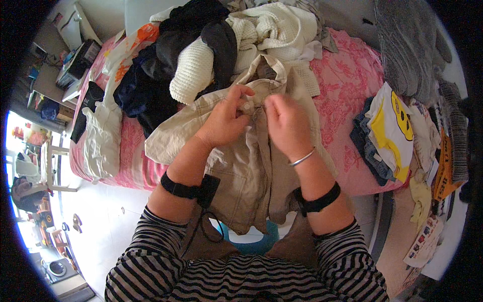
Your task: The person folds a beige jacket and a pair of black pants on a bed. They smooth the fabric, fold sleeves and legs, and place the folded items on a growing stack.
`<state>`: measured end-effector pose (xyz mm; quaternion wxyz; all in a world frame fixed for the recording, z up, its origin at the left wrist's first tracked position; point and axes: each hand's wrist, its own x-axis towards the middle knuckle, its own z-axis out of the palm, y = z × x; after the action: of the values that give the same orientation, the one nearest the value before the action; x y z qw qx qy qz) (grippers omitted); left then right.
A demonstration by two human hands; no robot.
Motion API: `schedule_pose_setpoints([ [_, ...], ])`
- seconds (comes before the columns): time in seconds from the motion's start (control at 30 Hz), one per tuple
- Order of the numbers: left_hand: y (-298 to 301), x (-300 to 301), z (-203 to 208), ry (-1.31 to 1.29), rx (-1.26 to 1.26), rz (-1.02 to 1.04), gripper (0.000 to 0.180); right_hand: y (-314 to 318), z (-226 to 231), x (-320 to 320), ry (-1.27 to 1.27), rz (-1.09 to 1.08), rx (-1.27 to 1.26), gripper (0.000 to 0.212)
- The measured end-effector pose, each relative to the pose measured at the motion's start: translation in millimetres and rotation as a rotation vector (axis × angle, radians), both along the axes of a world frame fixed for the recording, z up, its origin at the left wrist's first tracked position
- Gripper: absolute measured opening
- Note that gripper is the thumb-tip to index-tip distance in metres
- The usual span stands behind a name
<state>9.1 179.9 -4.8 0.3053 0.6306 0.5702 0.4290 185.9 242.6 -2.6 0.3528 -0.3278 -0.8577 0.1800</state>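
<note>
A beige collared jacket is spread in front of me, its upper part on the bed and its hem hanging toward my lap. My left hand is closed on the front edge below the collar, thumb and forefinger pinched near a small pale button. On the other side of the opening, my right hand has its fingers curled at the opposite edge; it is slightly blurred. Both hands are close together at the top of the front opening, the collar lying just beyond them. The exact grip of the fingertips is partly hidden.
The bed wears a pink patterned cover. Behind the jacket lie a cream knitted garment and dark clothes. A white plastic bag sits left. Folded clothes are stacked right. A teal stool shows below.
</note>
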Motion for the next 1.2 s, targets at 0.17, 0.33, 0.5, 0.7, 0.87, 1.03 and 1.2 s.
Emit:
schedule_pose_setpoints([
  [0.17, -8.1, 6.2, 14.1, 0.053, 0.115, -0.114, 0.05, 20.9, 19.0, -0.4, 0.225, 0.135, 0.115, 0.03],
  [0.33, -7.3, 6.4, 15.7, 0.194, 0.21, -0.14, 0.046, 16.4, 21.5, 0.7, 0.17, 0.168, -0.11, 0.028],
  [0.5, -8.1, 0.3, 17.1, 0.173, 0.028, 0.006, 0.037, 24.3, 26.9, 16.6, 0.09, 0.214, -0.103, 0.015],
  [0.7, -3.5, -9.2, 15.0, 0.206, 0.014, -0.005, 0.021, 27.4, 31.9, 28.7, 0.251, 0.37, -0.461, 0.006],
  [0.87, -2.2, -10.8, 8.0, 0.158, 0.089, -0.027, 0.02, 23.9, 29.8, 24.5, 0.155, 0.439, -0.4, 0.006],
  [1.03, -2.7, -6.4, 7.4, 0.098, 0.002, -0.001, 0.019, 15.7, 26.0, 15.4, 0.054, 0.419, -0.374, 0.008],
  [1.2, -4.5, -4.9, 11.2, 0.037, -0.047, -0.002, 0.017, 8.7, 24.2, 10.6, 0.108, 0.357, -0.4, 0.011],
])
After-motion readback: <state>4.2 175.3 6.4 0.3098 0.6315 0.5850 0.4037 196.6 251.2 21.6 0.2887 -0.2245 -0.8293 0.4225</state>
